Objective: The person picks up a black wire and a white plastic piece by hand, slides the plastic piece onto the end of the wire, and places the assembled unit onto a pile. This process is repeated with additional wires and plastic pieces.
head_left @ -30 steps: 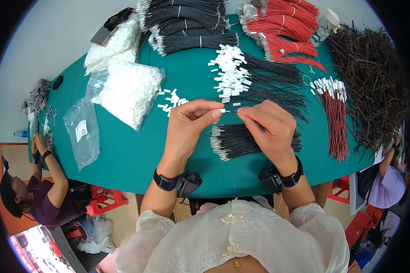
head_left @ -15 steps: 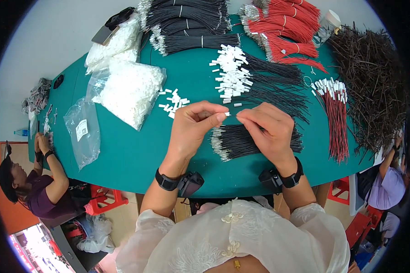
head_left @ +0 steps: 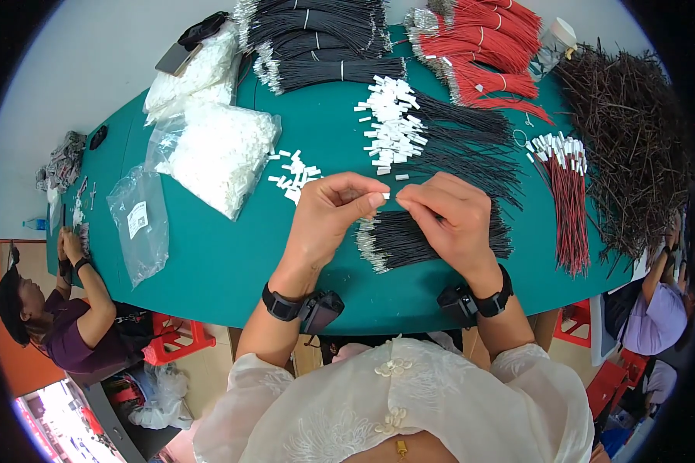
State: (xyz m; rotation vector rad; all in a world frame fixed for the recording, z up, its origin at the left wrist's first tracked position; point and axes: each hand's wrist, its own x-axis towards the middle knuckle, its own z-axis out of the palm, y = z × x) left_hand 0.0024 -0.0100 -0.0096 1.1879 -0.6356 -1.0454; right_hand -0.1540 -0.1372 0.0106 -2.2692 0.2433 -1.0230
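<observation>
My left hand (head_left: pixel 328 220) pinches a small white connector (head_left: pixel 384 197) between thumb and forefinger above the green table (head_left: pixel 232 262). My right hand (head_left: pixel 448 216) meets it fingertip to fingertip, pinching the end of a thin black wire whose length is hidden under the hand. Directly beneath both hands lies a bundle of short black wires (head_left: pixel 409 235) with bare metal tips. Loose white connectors (head_left: pixel 293 174) are scattered just left of my left hand. Both wrists wear black bands.
Finished black wires with white connectors (head_left: pixel 398 131) lie ahead. Red wires with white ends (head_left: pixel 567 193) lie right, a dark wire heap (head_left: pixel 633 139) beyond. Bags of white connectors (head_left: pixel 216 150) sit left, black (head_left: pixel 316 31) and red (head_left: pixel 479 46) bundles behind. Another person (head_left: pixel 62 309) works at the left edge.
My fingertips have drawn closer together, bringing connector and wire end into contact. Nothing else on the table has moved.
</observation>
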